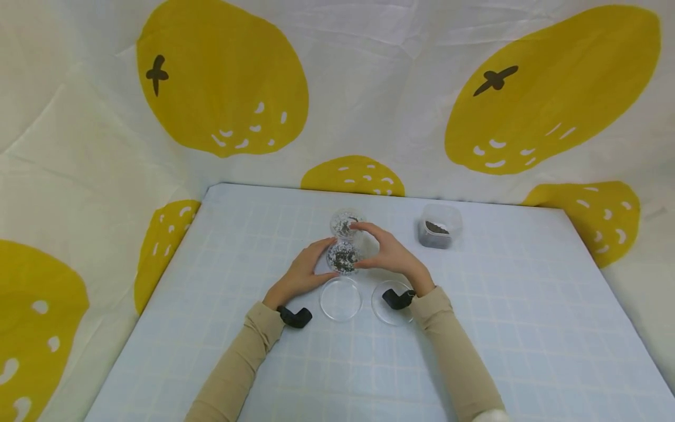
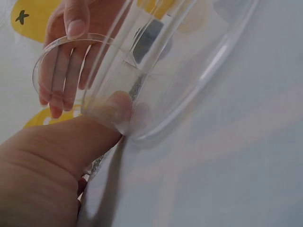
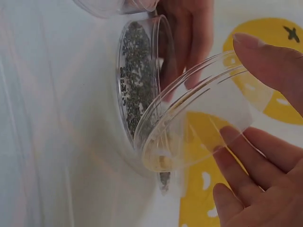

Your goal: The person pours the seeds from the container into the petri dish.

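My right hand (image 1: pixel 392 252) pinches the rim of a clear, shallow round petri dish lid (image 3: pixel 203 118), thumb on one side and fingers on the other. The lid is tilted over a petri dish (image 1: pixel 343 259) spread with dark granules. My left hand (image 1: pixel 303 272) curves round that dish from the left, thumb at its near side and fingers at its far side. Behind it stands a second petri dish (image 1: pixel 343 220), also with dark granules. Nearest the left thumb (image 2: pixel 118 106) on the near side is a clear round dish (image 1: pixel 341 300).
Another clear round dish (image 1: pixel 387 310) lies partly under the right wrist. A clear square tub (image 1: pixel 433 237) with dark granules stands at the back right. A pale checked cloth (image 1: pixel 506 310) covers the table, and a fruit-patterned curtain (image 1: pixel 369 88) hangs behind.
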